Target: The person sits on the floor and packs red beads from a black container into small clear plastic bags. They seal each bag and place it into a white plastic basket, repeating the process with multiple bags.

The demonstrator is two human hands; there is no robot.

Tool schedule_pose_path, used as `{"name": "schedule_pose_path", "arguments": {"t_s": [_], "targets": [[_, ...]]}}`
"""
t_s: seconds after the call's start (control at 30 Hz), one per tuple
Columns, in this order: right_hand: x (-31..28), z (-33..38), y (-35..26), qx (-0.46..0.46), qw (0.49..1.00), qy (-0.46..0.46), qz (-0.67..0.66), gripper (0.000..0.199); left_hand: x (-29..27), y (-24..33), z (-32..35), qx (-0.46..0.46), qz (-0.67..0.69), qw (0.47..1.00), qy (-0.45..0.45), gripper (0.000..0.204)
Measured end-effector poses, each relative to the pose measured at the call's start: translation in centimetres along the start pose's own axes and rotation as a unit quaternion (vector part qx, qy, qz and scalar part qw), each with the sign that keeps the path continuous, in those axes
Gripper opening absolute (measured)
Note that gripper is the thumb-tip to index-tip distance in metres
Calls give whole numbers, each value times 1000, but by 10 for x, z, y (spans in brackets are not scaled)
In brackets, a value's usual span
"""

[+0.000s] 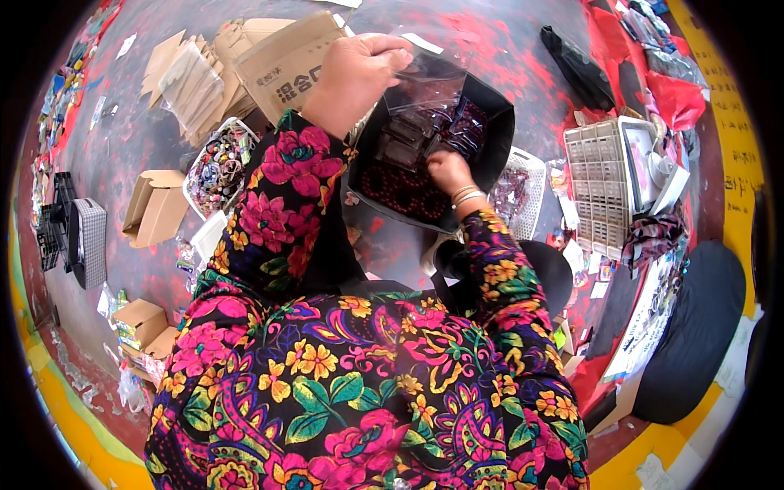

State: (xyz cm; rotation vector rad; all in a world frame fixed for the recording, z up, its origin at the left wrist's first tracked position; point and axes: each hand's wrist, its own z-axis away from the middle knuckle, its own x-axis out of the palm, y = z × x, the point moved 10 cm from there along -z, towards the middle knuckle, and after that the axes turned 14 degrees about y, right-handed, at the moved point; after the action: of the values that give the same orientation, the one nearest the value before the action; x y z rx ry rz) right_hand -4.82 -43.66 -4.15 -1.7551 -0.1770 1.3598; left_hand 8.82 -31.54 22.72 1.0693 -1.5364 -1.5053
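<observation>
My left hand (pixel 353 75) is raised and pinches the upper edge of a clear plastic bag (pixel 429 77), which hangs over a black box (pixel 494 135). My right hand (pixel 447 170), with thin bangles at the wrist, reaches down into that box, fingers curled among dark red bead bracelets (pixel 404 189) and small packets. Whether it grips one of them I cannot tell. Both forearms wear flowered sleeves.
A white basket of mixed trinkets (pixel 219 163) sits at the left, with cardboard boxes (pixel 155 208) and flattened cartons (pixel 286 57) around it. To the right are another white basket (pixel 523 192), a grey compartment tray (pixel 600 184) and a black cushion (pixel 694 327).
</observation>
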Motion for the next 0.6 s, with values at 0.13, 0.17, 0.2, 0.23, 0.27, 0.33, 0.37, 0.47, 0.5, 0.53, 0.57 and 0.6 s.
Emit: {"name": "schedule_pose_path", "arguments": {"t_s": [0.13,0.17,0.2,0.23,0.27,0.33,0.37,0.47,0.5,0.53,0.57,0.6], "targets": [[91,58,57,61,963,-194,175,34,9,-1,4,-2,-24,1000,-11,22],[102,65,62,60,951,-230,200,38,11,1,6,-7,-35,999,-21,22],[110,70,62,57,936,-265,225,41,11,2,6,-10,-48,998,-28,23],[114,73,61,68,931,-282,219,45,9,2,6,-13,-42,999,-24,22],[118,73,58,66,930,-290,215,45,7,1,6,-16,-36,999,-21,22],[120,77,55,58,929,-301,206,47,8,16,17,-18,-33,999,-14,22],[120,77,53,54,932,-301,194,47,9,24,23,-19,-34,999,-13,22],[131,72,67,53,933,-305,181,49,16,31,25,-31,-29,999,-19,22],[135,73,69,42,929,-319,185,48,19,31,24,-37,-26,999,-26,22],[138,75,71,33,924,-333,188,48,22,30,24,-43,-23,998,-33,22],[141,77,73,24,918,-345,192,48,24,29,23,-43,-23,998,-31,22],[139,78,71,23,921,-339,190,47,25,27,25,-44,-24,998,-27,22]]}}
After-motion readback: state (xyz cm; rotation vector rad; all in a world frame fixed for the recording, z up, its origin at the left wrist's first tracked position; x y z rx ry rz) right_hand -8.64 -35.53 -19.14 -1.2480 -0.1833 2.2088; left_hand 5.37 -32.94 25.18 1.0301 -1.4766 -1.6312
